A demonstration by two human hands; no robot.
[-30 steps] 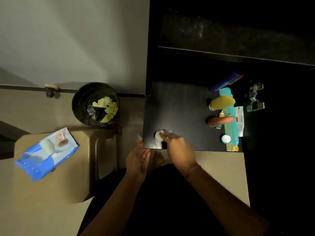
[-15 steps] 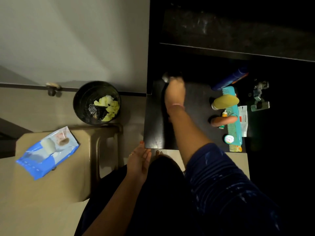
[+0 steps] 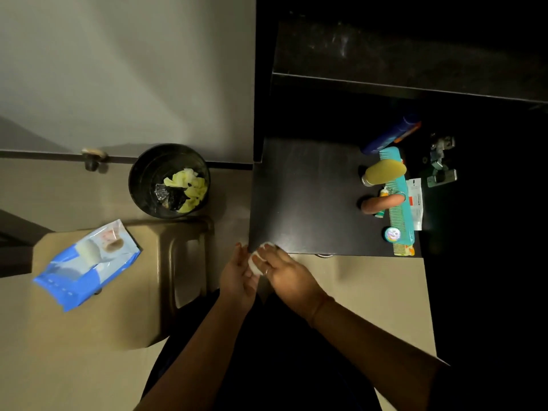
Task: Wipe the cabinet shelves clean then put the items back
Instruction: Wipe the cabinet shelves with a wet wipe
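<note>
The right hand [image 3: 284, 272] is pressing a soft, light wipe [image 3: 257, 260] against the cupped, relaxed left hand [image 3: 237, 272] at the shelf [image 3: 308, 197]'s front-left corner; pinch it anywhere.

Dim overall; right side near black; wide-angle bending at edges.

Dim room: pale wall [image 3: 124, 69] behind a black waste bin [image 3: 169, 180], beige tiled floor [image 3: 74, 366] under it, tan plastic stool [image 3: 154, 280] just before the bin.

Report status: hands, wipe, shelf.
Right hand presses white wipe into open left hand at shelf front corner. Toiletries crowd shelf's right edge.
</note>
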